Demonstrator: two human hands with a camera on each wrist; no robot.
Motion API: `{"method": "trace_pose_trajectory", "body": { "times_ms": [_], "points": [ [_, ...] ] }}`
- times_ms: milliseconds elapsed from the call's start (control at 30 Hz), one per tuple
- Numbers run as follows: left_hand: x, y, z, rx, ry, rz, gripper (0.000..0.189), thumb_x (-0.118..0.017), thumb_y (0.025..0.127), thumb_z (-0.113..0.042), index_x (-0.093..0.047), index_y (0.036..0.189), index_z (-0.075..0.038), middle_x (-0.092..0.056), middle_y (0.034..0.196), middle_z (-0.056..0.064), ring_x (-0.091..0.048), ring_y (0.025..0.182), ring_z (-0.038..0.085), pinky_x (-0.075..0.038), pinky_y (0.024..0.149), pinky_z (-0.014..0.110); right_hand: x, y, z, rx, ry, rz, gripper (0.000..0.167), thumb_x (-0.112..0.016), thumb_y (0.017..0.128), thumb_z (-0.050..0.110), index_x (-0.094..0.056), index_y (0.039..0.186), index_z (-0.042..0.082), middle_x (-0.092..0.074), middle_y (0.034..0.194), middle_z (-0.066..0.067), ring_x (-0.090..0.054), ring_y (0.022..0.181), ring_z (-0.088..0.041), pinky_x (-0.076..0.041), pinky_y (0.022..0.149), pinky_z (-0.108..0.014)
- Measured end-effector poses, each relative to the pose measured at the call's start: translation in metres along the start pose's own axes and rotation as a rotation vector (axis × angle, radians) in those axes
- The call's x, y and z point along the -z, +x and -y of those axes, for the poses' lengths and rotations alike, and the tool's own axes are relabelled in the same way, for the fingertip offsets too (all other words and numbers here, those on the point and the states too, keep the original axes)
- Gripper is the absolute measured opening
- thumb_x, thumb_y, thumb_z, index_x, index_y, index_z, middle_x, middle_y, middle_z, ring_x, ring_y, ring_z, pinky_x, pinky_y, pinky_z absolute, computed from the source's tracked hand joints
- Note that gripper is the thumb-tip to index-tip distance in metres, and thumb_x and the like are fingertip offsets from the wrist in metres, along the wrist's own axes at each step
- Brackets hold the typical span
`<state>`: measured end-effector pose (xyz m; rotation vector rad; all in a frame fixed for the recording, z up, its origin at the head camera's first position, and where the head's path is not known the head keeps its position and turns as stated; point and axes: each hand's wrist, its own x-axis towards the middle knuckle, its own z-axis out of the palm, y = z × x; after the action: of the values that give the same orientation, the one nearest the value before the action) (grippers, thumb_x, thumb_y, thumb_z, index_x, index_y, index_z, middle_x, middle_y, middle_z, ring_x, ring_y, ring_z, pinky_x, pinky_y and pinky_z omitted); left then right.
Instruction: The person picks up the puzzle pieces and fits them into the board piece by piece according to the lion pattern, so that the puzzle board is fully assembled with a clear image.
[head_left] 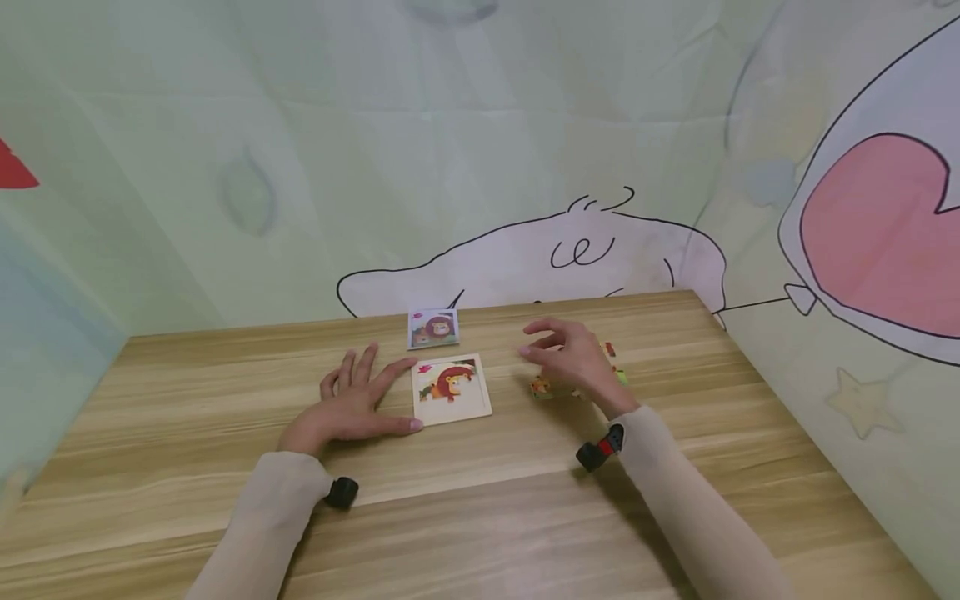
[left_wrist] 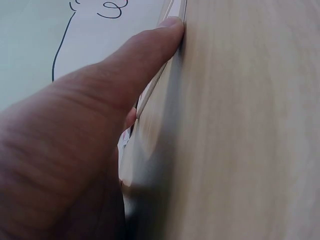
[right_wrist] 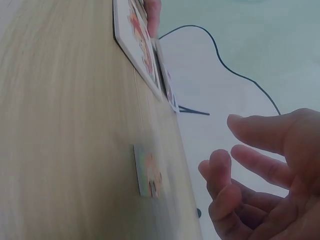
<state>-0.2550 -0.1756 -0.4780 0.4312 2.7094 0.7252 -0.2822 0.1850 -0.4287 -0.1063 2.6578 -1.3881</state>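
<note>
A square puzzle board (head_left: 453, 410) lies on the table, its upper part filled with lion pieces and its lower part bare pale wood. My left hand (head_left: 352, 410) is spread at the board's left side, the index fingertip at the upper left corner and the thumb tip at the lower left one. In the left wrist view the thumb (left_wrist: 125, 62) lies along the board's edge. Above some loose puzzle pieces (head_left: 541, 387) hovers my right hand (head_left: 573, 360), partly hiding them. Its fingers are loosely bent with nothing between them, as the right wrist view shows.
Just behind the board lies a small picture card (head_left: 432, 328) with the lion on it. One loose puzzle piece (right_wrist: 148, 172) shows in the right wrist view. The wooden table (head_left: 465, 533) ends at a cloth backdrop (head_left: 300, 208) with drawings, behind and on the right.
</note>
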Motion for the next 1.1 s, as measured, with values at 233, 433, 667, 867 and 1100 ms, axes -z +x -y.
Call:
{"method": "trace_pose_trajectory", "body": {
  "times_ms": [233,433,667,867,1100],
  "points": [
    [-0.003,0.004,0.004,0.012,0.012,0.002,0.107,-0.073,0.084,-0.080,-0.022,0.170,-0.042,0.016,0.180,0.024,0.023,0.163,0.055,0.006,0.122,0.079,0.017,-0.001,-0.015,0.004,0.027,-0.008,0.047,-0.078,0.100,0.027,-0.066,0.143,0.013,-0.075,0.130,-0.021,-0.075,0.074,-0.025,-0.060,0.066,-0.032],
    [-0.003,0.005,0.005,0.014,0.017,0.003,0.109,-0.074,0.083,-0.080,-0.022,0.170,-0.041,0.016,0.180,0.024,0.024,0.163,0.055,0.007,0.122,0.078,0.031,-0.001,-0.022,-0.044,0.057,0.000,0.049,-0.077,0.101,0.024,-0.063,0.147,0.011,-0.072,0.133,-0.023,-0.071,0.070,-0.023,-0.059,0.064,-0.033],
    [-0.001,0.001,0.003,0.013,0.010,-0.001,0.107,-0.074,0.084,-0.079,-0.023,0.170,-0.041,0.016,0.180,0.024,0.023,0.163,0.055,0.007,0.122,0.079,0.043,0.001,-0.029,-0.092,0.044,-0.022,0.049,-0.076,0.102,0.022,-0.062,0.148,0.010,-0.069,0.139,-0.024,-0.069,0.069,-0.017,-0.057,0.062,-0.027],
    [-0.001,-0.001,0.001,0.007,0.006,0.005,0.110,-0.072,0.081,-0.083,-0.022,0.170,-0.042,0.016,0.180,0.024,0.024,0.162,0.055,0.008,0.121,0.079,0.052,0.002,-0.039,-0.094,0.003,-0.048,0.050,-0.076,0.102,0.022,-0.062,0.148,0.007,-0.068,0.143,-0.023,-0.068,0.071,-0.014,-0.055,0.064,-0.025],
    [-0.001,0.002,0.001,0.011,0.022,0.002,0.108,-0.073,0.083,-0.081,-0.022,0.170,-0.042,0.015,0.180,0.023,0.023,0.163,0.055,0.006,0.122,0.079,0.068,0.000,-0.054,-0.079,-0.048,-0.071,0.050,-0.073,0.103,0.021,-0.061,0.149,0.004,-0.064,0.145,-0.025,-0.072,0.079,-0.018,-0.059,0.072,-0.027]
  ]
}}
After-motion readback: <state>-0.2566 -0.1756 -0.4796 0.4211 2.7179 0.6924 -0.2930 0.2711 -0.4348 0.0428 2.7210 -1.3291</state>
